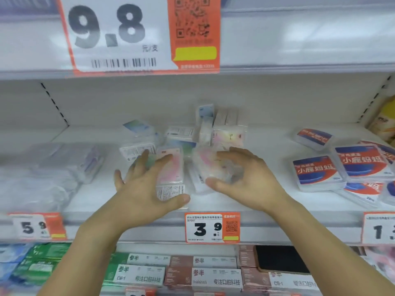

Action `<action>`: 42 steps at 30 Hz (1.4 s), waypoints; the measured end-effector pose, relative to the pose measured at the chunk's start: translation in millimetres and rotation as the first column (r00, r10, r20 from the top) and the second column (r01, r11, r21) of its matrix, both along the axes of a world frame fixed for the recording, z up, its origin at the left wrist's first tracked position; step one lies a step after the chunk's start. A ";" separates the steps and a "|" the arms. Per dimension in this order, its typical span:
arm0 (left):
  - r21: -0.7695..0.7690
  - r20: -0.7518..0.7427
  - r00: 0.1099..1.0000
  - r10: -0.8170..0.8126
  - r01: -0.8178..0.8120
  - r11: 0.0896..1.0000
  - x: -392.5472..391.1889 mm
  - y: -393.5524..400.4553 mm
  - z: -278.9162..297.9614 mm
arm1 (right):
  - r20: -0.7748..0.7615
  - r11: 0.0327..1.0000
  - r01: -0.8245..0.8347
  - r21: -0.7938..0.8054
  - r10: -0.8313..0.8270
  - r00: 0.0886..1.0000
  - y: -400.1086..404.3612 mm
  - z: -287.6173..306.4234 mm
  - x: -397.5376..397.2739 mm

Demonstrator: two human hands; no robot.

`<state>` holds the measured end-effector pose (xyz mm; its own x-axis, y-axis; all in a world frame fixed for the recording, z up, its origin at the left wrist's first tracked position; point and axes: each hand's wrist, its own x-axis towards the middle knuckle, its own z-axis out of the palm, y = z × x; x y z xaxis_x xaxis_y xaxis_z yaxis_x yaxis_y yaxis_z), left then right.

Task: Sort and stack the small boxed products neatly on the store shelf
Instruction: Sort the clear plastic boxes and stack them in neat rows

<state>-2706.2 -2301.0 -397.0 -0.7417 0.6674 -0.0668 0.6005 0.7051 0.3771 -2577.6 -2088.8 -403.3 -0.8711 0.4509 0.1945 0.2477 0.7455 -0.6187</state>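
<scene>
Leaning behind, stacked boxes point(224, 124) could be toppled by withdrawal: pink box point(172, 165) clasped by left hand point(143, 186), clear box point(213, 167) by right hand point(248, 178).

Premises: retail shop, self-service aisle. White tiered shelving point(277, 218), slotted uprights at back wall. Orange-and-white price tags on shelf edges: large "9.8" tag point(119, 35) with barcode and QR code, "3.9" tag point(211, 228), blurred "5.9" tag point(36, 226). Stock in multiples of same item: blue-and-red flat boxes point(316, 171) stacked at right, small clear packs point(226, 135) heaped mid-shelf, printed cartons point(215, 278) faced in rows on tier below.
</scene>
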 end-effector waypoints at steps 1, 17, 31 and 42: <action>-0.052 0.019 0.999 0.032 -0.031 0.998 -2.5 -5.3 -0.1 | -0.033 0.998 0.041 -0.054 -0.043 0.999 1.5 4.2 -0.6; 0.176 0.170 0.981 -0.093 0.062 0.982 -16.6 -28.8 -5.1 | 0.105 0.986 -0.010 0.167 -0.008 0.994 3.7 -2.1 -26.7; 0.457 0.279 0.956 -0.091 -0.048 0.888 -31.4 -40.8 -0.8 | -0.270 0.956 0.289 -0.050 -0.291 0.918 10.3 13.1 -1.4; 0.458 0.064 0.993 0.097 -0.115 0.881 -29.7 -31.3 -10.4 | 0.042 0.889 -0.312 0.335 0.317 0.948 -15.6 -3.0 -17.7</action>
<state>-2736.0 -2332.2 -407.5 -0.8128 0.5476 0.1988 0.5105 0.5052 0.6959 -2595.3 -2104.4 -406.3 -0.9528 0.0605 0.2974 -0.0404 0.9459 -0.3218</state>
